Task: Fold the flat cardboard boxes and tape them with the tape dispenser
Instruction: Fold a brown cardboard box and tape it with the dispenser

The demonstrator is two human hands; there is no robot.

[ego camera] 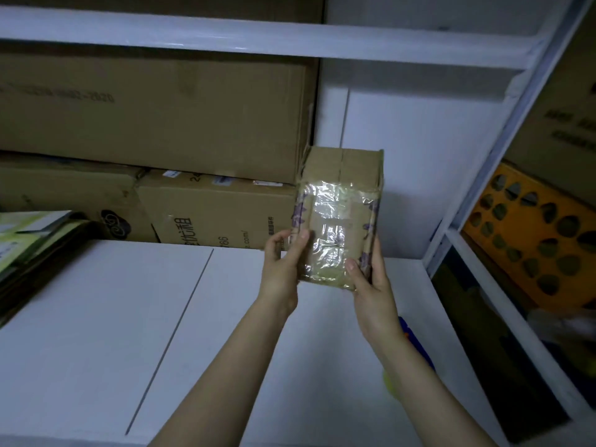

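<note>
this looks like a storeroom, with white shelves (258, 37) above and below the fingers (301, 243), big brown boxes (154, 117) piled up left of them and an orange crate (522, 221) to their right.

The white shelf (96, 317) bears two brown cartons at its back, a plain one (64, 195) beside a printed one (219, 217); a slanted pile of flat cardboard (35, 246) lies at its left edge; a blue and yellow thing (408, 333) shows, mostly hidden, towards its right.

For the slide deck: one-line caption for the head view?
Taped cardboard box gripped by left hand and right hand beside stacked cartons.
</note>
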